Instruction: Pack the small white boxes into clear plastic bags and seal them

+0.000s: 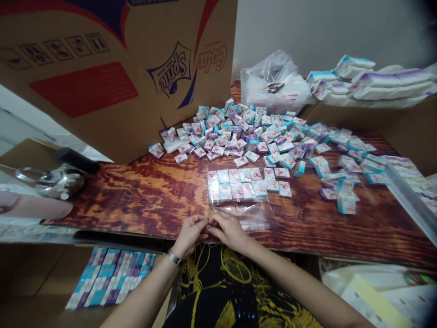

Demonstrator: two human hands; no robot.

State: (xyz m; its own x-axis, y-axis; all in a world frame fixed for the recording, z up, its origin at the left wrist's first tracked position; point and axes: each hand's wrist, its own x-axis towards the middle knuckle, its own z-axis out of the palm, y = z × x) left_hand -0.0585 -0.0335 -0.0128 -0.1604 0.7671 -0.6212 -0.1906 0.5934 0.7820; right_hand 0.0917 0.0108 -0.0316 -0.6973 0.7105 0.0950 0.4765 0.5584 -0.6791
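My left hand (190,234) and my right hand (228,230) meet at the near edge of the wooden table (143,196), fingers pinched together on the open end of a clear plastic bag (251,212). The bag lies flat and holds two rows of small square packets (235,184). Two loose packets (282,181) rest just outside it to the right. Behind lies a big heap of small blue, purple and white packets (259,136). A watch (174,257) is on my left wrist.
A tilted cardboard box (112,73) printed with soda logos fills the upper left. Crumpled plastic bags (273,82) and stacked filled packs (372,82) sit at the back right. Filled packs (112,275) lie in a box below left. A metal tool (54,182) rests left.
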